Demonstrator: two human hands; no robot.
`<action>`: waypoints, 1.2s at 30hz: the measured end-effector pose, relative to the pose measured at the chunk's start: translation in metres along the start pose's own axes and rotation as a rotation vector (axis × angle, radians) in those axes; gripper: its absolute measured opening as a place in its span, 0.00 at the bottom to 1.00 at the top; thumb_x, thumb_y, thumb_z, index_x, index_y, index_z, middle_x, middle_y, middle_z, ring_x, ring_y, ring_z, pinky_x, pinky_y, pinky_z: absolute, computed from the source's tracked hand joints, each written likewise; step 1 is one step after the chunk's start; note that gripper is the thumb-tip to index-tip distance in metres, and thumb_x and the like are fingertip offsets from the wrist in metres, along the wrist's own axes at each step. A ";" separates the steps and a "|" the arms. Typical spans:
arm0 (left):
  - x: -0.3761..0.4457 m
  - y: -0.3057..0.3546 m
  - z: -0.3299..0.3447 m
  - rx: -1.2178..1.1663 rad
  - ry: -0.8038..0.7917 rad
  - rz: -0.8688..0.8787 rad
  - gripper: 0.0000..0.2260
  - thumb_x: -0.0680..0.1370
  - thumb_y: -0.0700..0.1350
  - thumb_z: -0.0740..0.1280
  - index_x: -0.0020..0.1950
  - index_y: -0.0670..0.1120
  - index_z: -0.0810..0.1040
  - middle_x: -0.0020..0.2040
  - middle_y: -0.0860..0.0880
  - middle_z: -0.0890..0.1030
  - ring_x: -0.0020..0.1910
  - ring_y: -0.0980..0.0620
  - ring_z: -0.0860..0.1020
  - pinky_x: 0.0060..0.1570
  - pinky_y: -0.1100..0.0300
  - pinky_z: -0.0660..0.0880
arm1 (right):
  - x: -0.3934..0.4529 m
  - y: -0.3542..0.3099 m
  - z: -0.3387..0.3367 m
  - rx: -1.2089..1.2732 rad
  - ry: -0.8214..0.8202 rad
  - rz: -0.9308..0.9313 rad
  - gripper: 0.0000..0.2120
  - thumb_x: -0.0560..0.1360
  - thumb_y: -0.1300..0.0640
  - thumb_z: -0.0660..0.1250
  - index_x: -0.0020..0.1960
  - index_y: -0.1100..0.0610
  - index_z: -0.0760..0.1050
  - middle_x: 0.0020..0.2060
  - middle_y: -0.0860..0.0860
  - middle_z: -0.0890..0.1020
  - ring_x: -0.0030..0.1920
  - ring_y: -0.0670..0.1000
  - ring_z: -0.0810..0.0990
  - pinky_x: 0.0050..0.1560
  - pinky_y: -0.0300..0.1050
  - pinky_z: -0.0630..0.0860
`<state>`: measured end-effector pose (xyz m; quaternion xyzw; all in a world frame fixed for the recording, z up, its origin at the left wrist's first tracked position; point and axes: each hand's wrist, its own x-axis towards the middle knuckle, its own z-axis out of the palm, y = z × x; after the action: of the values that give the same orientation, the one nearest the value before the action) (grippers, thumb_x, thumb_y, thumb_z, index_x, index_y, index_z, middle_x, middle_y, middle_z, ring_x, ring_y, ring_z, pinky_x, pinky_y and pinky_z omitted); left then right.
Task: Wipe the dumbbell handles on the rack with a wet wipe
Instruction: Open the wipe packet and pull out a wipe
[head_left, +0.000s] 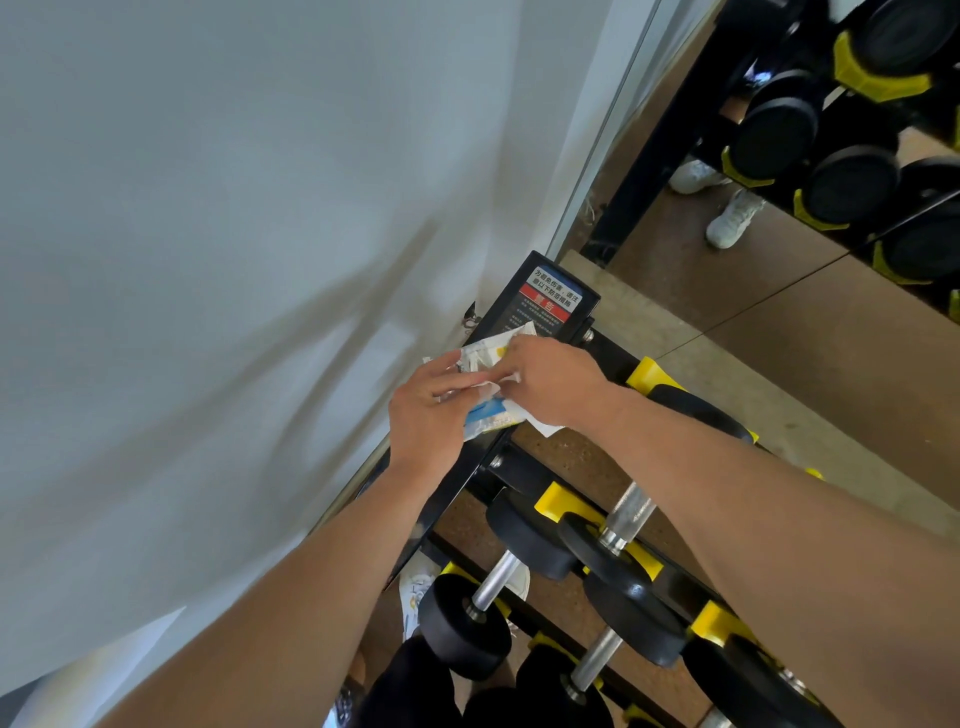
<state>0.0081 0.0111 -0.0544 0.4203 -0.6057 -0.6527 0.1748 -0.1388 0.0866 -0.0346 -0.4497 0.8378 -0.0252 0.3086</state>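
A white and blue wet wipe packet (488, 413) lies on the black end post of the dumbbell rack (524, 306), which carries a red warning label. My left hand (426, 410) grips the packet from the left. My right hand (550, 384) pinches a white wipe (545, 427) at the packet's top, and part of the wipe shows under the hand. Below the hands, black dumbbells rest in yellow cradles; their chrome handles (496, 582) (628, 512) point toward me.
A white wall fills the left side. A mirror (779, 234) on the right reflects the rack, more dumbbells and white shoes. My dark shorts and a white shoe show at the bottom, close to the rack's lower tier.
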 end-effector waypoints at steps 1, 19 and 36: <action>0.000 -0.001 0.000 -0.018 -0.010 -0.005 0.08 0.73 0.38 0.75 0.47 0.51 0.88 0.61 0.58 0.80 0.57 0.64 0.78 0.51 0.68 0.77 | 0.000 -0.001 0.001 -0.057 -0.003 -0.018 0.12 0.80 0.48 0.64 0.61 0.40 0.79 0.52 0.47 0.78 0.52 0.51 0.80 0.50 0.50 0.80; -0.005 0.003 0.007 -0.036 -0.037 0.013 0.09 0.73 0.40 0.77 0.45 0.55 0.87 0.48 0.59 0.84 0.51 0.60 0.81 0.49 0.66 0.79 | -0.007 -0.014 -0.010 -0.107 0.081 0.157 0.06 0.78 0.49 0.67 0.54 0.42 0.81 0.40 0.46 0.80 0.42 0.51 0.82 0.41 0.46 0.77; 0.057 0.027 0.053 0.320 -0.087 0.250 0.11 0.77 0.44 0.72 0.60 0.50 0.82 0.55 0.52 0.82 0.52 0.57 0.80 0.53 0.57 0.80 | -0.065 0.018 -0.001 0.473 0.456 0.428 0.14 0.79 0.51 0.62 0.63 0.38 0.73 0.50 0.41 0.80 0.42 0.45 0.80 0.37 0.44 0.76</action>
<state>-0.0730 -0.0020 -0.0524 0.3357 -0.7561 -0.5388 0.1590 -0.1264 0.1471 -0.0075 -0.1644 0.9307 -0.2518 0.2081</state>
